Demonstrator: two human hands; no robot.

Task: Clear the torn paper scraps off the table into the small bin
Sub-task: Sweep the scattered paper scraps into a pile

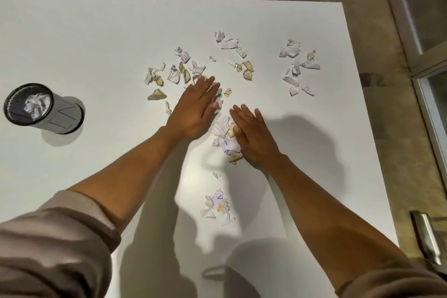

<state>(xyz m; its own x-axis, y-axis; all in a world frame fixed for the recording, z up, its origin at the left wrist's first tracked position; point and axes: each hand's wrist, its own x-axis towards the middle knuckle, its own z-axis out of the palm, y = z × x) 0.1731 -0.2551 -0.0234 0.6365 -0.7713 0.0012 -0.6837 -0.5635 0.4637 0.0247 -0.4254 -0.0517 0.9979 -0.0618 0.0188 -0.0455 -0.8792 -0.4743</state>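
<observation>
Torn white and tan paper scraps lie scattered over the white table (96, 38). A gathered heap of scraps (226, 136) sits between my two hands. My left hand (197, 110) lies flat with straight fingers on the heap's left side, its fingertips reaching a cluster of scraps (181, 70) beyond. My right hand (252, 136) lies flat with straight fingers against the heap's right side. More scraps lie at the far right (298, 66), far centre (233, 52) and near me (217, 204). The small dark bin (43, 107) stands at the left, with crumpled paper inside.
The table's right edge (370, 128) runs beside a stone floor and a glass door frame (411, 31). A metal handle (427, 237) shows at lower right. Bare tabletop separates the bin from the scraps.
</observation>
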